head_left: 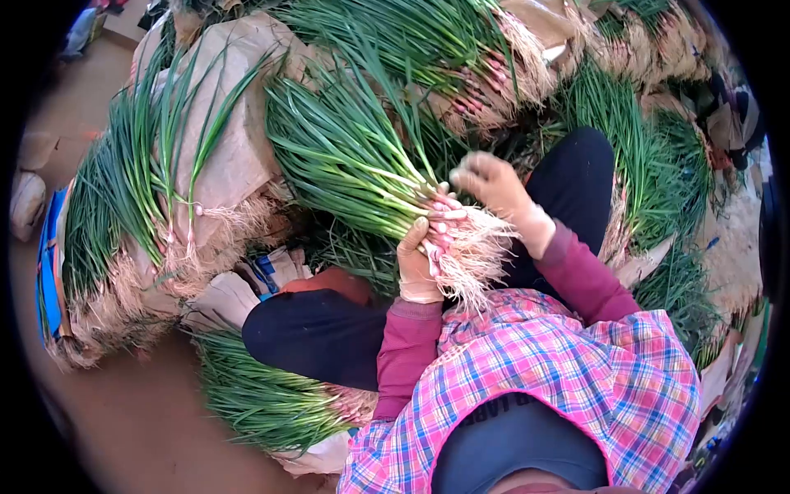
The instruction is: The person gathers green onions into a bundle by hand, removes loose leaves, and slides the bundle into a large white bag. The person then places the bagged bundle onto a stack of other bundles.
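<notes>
My left hand (pixel 417 265) is wrapped round a thick bunch of green garlic (pixel 440 216), holding it just above my lap. Long green leaves fan up and to the left; pinkish bulbs and pale tangled roots (pixel 480 251) point down to the right. The left thumb presses on the stems near the bulbs. My right hand (pixel 497 191) is just right of the bunch, beside the bulbs. Its fingers are curled and smeared by motion, so whether they hold anything is not visible.
A brown-covered pile at left carries more garlic plants (pixel 148 181). Further bunches (pixel 485 66) lie ahead, with more plants (pixel 605 123) at right. Another bunch (pixel 280 395) rests by my left knee (pixel 313 329). Brown ground (pixel 156 412) shows at lower left.
</notes>
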Available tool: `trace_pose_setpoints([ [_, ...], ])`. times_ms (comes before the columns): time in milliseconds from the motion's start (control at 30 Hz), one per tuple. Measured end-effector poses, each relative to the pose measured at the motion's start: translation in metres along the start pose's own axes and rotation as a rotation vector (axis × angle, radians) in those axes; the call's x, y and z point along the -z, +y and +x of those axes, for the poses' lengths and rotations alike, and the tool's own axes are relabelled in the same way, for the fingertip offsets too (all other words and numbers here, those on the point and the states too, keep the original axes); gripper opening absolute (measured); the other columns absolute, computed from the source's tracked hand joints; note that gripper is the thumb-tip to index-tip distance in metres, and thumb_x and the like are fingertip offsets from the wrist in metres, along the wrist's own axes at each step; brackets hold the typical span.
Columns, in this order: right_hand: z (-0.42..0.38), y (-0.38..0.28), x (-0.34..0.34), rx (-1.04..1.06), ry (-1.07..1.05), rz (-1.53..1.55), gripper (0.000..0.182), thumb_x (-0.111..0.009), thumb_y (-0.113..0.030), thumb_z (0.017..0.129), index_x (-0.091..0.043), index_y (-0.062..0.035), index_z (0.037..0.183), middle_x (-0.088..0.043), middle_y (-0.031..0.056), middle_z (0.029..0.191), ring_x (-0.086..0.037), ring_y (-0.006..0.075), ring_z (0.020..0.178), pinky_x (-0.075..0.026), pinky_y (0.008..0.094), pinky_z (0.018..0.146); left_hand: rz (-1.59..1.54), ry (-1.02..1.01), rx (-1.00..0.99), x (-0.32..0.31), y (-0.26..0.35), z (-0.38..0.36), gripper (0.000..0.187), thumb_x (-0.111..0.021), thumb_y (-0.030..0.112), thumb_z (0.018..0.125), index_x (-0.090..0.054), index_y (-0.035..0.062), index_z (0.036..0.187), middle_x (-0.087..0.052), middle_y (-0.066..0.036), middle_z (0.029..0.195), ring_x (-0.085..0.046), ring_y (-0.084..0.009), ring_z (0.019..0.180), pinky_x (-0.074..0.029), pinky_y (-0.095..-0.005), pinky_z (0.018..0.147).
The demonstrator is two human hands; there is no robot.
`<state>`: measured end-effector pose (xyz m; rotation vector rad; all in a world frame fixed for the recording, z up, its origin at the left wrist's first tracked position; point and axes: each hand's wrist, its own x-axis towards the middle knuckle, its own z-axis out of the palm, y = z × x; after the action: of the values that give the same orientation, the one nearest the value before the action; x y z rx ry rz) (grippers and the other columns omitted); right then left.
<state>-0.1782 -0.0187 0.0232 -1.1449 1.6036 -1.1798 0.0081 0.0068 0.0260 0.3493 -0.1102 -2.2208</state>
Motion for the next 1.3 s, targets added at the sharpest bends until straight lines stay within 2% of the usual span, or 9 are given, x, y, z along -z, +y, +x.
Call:
trace_pose_setpoints([
  [133, 0.031, -0.018, -0.017, -0.342, -0.317, 0.608, 0.019, -0.065, -0.023, 0.092, -0.064, -0.0063, 0.1, -0.062, -0.003, 0.079, -0.047, 0.0019, 0.063, -0.04, 0.0185, 0.057, 0.006, -0.049, 0.038, -0.007, 0.001, -0.002, 0.069, -0.064, 0.018, 0.086, -0.032, -0.0052, 0.142, -0.05, -0.018, 0.134, -0.05, -0.0289, 0.122, -0.034, -0.0444, 0.11],
  [467, 0.015, -0.01, -0.062, -0.536, -0.06, 1.008, 0.021, -0.06, -0.029, 0.094, -0.06, -0.0083, 0.091, -0.056, -0.0004, 0.069, -0.05, 0.0117, 0.055, -0.044, 0.0274, 0.051, -0.214, -0.081, 0.104, 0.022, 0.008, 0.002, 0.044, -0.06, 0.009, 0.087, -0.046, -0.0085, 0.124, -0.06, -0.021, 0.105, -0.063, -0.0185, 0.081, -0.053, -0.0256, 0.075],
  [600, 0.026, 0.022, -0.065, -0.391, 0.008, 0.809, 0.019, -0.056, -0.02, 0.094, -0.064, -0.0085, 0.081, -0.057, -0.001, 0.064, -0.05, 0.0097, 0.054, -0.04, 0.0255, 0.05, -0.096, -0.059, 0.054, 0.029, 0.005, 0.004, 0.046, -0.06, 0.01, 0.085, -0.045, -0.0069, 0.125, -0.053, -0.019, 0.118, -0.057, -0.0285, 0.105, -0.045, -0.0427, 0.099],
  [800, 0.028, 0.021, -0.067, -0.19, 0.439, 0.539, 0.021, -0.055, -0.016, 0.094, -0.063, -0.0088, 0.076, -0.057, -0.0025, 0.065, -0.045, 0.0062, 0.055, -0.036, 0.0249, 0.051, 0.101, 0.128, 0.0, 0.03, -0.004, 0.009, 0.033, -0.06, 0.007, 0.082, -0.055, -0.0082, 0.111, -0.066, -0.017, 0.086, -0.064, -0.0187, 0.067, -0.057, -0.0277, 0.069],
  [867, 0.069, 0.071, -0.025, -0.068, 0.593, 0.499, 0.016, -0.058, -0.021, 0.094, -0.065, -0.0081, 0.087, -0.055, -0.0038, 0.064, -0.048, 0.0049, 0.054, -0.04, 0.0242, 0.048, 0.023, -0.071, 0.008, 0.012, 0.001, -0.003, 0.038, -0.063, 0.012, 0.08, -0.055, -0.0078, 0.112, -0.061, -0.015, 0.095, -0.06, -0.0305, 0.099, -0.047, -0.0456, 0.097],
  [1033, 0.067, -0.029, -0.046, 0.006, -0.086, 0.111, 0.03, -0.065, -0.019, 0.091, -0.061, -0.0048, 0.117, -0.059, -0.0033, 0.074, -0.048, 0.0041, 0.056, -0.04, 0.0187, 0.05, 0.041, 0.056, 0.11, 0.0, 0.003, -0.004, 0.04, -0.059, 0.009, 0.079, -0.052, -0.0088, 0.114, -0.062, -0.023, 0.105, -0.062, -0.0313, 0.097, -0.052, -0.046, 0.089],
  [1200, 0.084, -0.016, -0.07, -0.023, -0.218, 0.167, 0.028, -0.067, -0.013, 0.087, -0.06, -0.0013, 0.111, -0.057, 0.0016, 0.074, -0.052, 0.0077, 0.056, -0.043, 0.0237, 0.052, 0.166, 0.11, 0.018, 0.008, 0.005, -0.006, 0.036, -0.059, 0.008, 0.078, -0.055, -0.0101, 0.109, -0.066, -0.028, 0.096, -0.066, -0.0221, 0.067, -0.059, -0.0293, 0.066],
  [1267, 0.075, -0.009, -0.069, 0.713, 0.167, -0.317, 0.028, -0.066, -0.014, 0.088, -0.059, 0.0003, 0.111, -0.058, 0.0021, 0.073, -0.053, 0.0099, 0.056, -0.044, 0.0231, 0.054, 0.065, 0.112, 0.039, -0.005, 0.008, -0.009, 0.038, -0.06, 0.008, 0.077, -0.054, -0.0105, 0.111, -0.066, -0.027, 0.096, -0.066, -0.0217, 0.065, -0.059, -0.03, 0.065],
  [1300, 0.061, -0.008, -0.071, 0.47, 0.087, -0.16, 0.026, -0.063, -0.015, 0.091, -0.058, -0.0001, 0.112, -0.059, 0.0024, 0.074, -0.055, 0.0112, 0.058, -0.044, 0.0221, 0.055, 0.015, 0.103, 0.066, -0.01, 0.009, -0.01, 0.042, -0.061, 0.009, 0.077, -0.054, -0.0107, 0.114, -0.066, -0.025, 0.095, -0.067, -0.0232, 0.075, -0.059, -0.0344, 0.074],
])
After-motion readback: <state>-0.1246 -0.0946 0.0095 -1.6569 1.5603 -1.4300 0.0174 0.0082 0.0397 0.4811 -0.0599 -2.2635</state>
